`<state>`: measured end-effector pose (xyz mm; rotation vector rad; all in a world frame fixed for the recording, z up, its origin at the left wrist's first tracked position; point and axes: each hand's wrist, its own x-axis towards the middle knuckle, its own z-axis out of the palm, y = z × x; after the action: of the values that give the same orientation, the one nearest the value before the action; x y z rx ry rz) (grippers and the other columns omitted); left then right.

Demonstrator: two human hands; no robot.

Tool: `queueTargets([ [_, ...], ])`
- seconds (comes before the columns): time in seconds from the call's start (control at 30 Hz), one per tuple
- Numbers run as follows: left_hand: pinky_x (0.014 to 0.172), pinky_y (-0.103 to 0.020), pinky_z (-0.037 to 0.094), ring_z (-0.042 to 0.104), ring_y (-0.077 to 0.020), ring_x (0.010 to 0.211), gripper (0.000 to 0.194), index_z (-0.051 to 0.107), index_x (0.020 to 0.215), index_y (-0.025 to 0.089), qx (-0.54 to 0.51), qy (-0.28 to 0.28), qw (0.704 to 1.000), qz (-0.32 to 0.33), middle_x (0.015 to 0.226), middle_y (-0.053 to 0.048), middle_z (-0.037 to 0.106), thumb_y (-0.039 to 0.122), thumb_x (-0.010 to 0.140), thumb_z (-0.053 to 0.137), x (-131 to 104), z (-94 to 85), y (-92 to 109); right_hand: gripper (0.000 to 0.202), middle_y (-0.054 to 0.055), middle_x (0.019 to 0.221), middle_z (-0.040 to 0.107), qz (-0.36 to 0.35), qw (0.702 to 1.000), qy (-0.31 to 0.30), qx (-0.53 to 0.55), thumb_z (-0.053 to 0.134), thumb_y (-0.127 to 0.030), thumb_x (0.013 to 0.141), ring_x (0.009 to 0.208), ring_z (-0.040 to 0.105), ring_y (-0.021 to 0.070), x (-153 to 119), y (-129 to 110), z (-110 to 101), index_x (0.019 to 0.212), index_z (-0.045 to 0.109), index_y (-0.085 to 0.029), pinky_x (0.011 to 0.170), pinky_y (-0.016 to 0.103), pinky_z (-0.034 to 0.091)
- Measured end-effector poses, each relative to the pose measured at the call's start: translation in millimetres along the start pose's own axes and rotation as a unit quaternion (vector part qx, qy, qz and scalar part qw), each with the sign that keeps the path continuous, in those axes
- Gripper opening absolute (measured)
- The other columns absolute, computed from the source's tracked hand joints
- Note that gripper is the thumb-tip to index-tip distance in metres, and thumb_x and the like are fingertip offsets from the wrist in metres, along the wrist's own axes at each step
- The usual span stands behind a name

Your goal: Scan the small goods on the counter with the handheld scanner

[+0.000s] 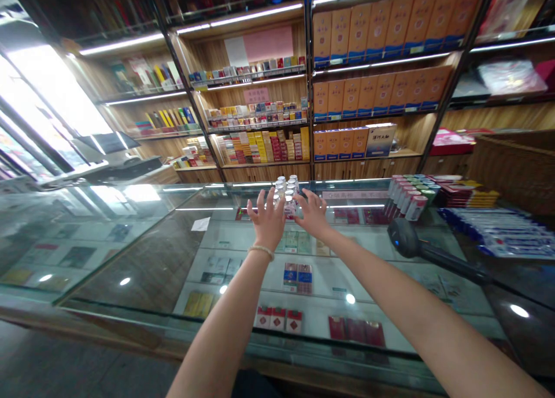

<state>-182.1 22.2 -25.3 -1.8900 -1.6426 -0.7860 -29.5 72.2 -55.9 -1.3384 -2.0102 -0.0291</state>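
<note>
A close group of small clear bottles with white caps (289, 193) stands on the glass counter top (173, 230), straight ahead. My left hand (267, 220), with a beaded bracelet at the wrist, is at the near left side of the group, fingers spread. At the near right side is my right hand (313, 214), its fingers also apart. Both hands reach toward the bottles from either side; whether the fingertips touch them cannot be made out. The lower bottles are partly hidden by the fingers.
Right of the bottles stand rows of colored tubes (410, 196), a black handheld device (405, 238) and blue-white packages (503, 230). A white paper scrap (200, 224) lies left. Packs sit under the glass. Stocked shelves (260, 173) rise behind the counter.
</note>
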Motion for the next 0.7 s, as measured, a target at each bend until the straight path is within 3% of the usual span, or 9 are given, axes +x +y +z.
queueTargets([
  [0.47, 0.125, -0.070, 0.010, 0.031, -0.0391, 0.155, 0.056, 0.061, 0.141, 0.034, -0.013, 0.004, 1.000, -0.019, 0.165, -0.010, 0.043, 0.025, 0.087, 0.071, -1.8, 0.7, -2.2, 0.060, 0.015, 0.162, 0.042, -0.020, 1.000, 0.015, -0.002, 0.063, -0.037, 0.090, 0.149, 0.033, 0.0324, -4.7, 0.2, 2.2, 0.148, 0.051, -0.029, 0.120, 0.058, 0.023],
  [0.7, 0.126, -0.071, 0.007, 0.020, -0.0403, 0.160, 0.082, 0.039, 0.161, 0.033, -0.005, -0.001, 1.000, -0.011, 0.173, -0.012, 0.028, 0.026, 0.086, 0.073, -2.9, -4.0, -3.1, 0.064, 0.013, 0.172, 0.027, -0.024, 0.999, 0.014, -0.033, 0.052, -0.042, 0.099, 0.158, 0.020, 0.0325, -8.1, -4.1, -2.4, 0.160, 0.038, -0.029, 0.124, 0.059, 0.016],
])
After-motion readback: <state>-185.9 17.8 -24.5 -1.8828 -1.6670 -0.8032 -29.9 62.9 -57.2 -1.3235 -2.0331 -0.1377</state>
